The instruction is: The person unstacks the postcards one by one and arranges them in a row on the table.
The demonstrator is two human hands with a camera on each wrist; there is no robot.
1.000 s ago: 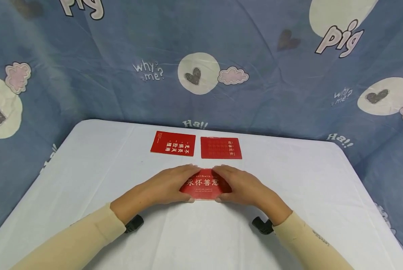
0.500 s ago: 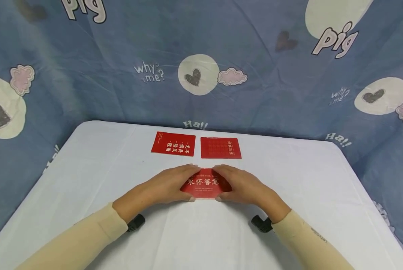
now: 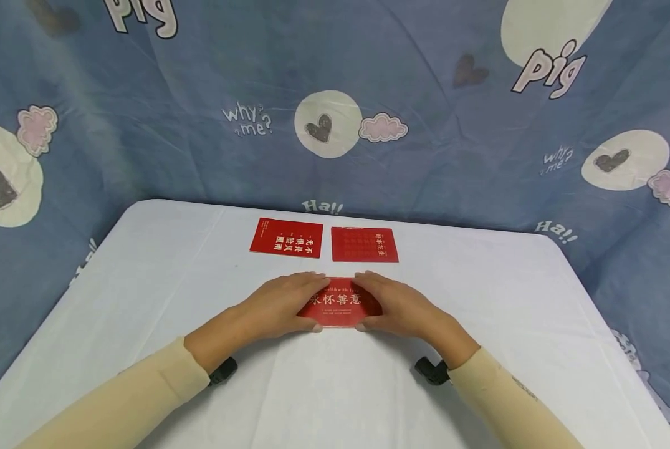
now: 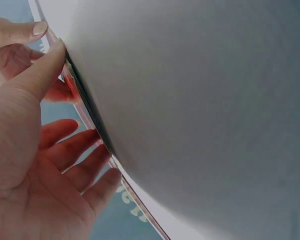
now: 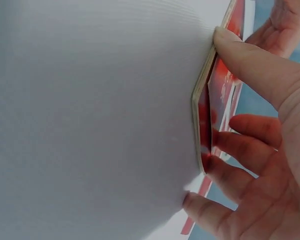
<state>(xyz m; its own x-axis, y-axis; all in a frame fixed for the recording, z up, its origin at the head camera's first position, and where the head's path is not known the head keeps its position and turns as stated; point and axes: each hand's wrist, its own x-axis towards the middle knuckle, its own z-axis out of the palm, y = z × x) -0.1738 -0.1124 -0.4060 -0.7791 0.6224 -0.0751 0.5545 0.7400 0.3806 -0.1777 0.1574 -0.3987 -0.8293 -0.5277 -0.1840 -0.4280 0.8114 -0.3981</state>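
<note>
A red-covered notebook with white characters lies near the middle of the table, pale layered edges showing in the right wrist view. My left hand grips its left end, thumb on the near edge and fingers at the far edge. At the other end my right hand holds it the same way. From the right wrist, the notebook looks slightly parted, with a gap under its upper cover. Both palms hide its short ends.
Behind the hands, two more red notebooks lie flat side by side, one at left and one at right. A white cloth covers the table. A blue patterned curtain hangs at the table's back and sides.
The hands keep the same grip on the notebook. The head view has shifted slightly; nothing else has visibly moved.
</note>
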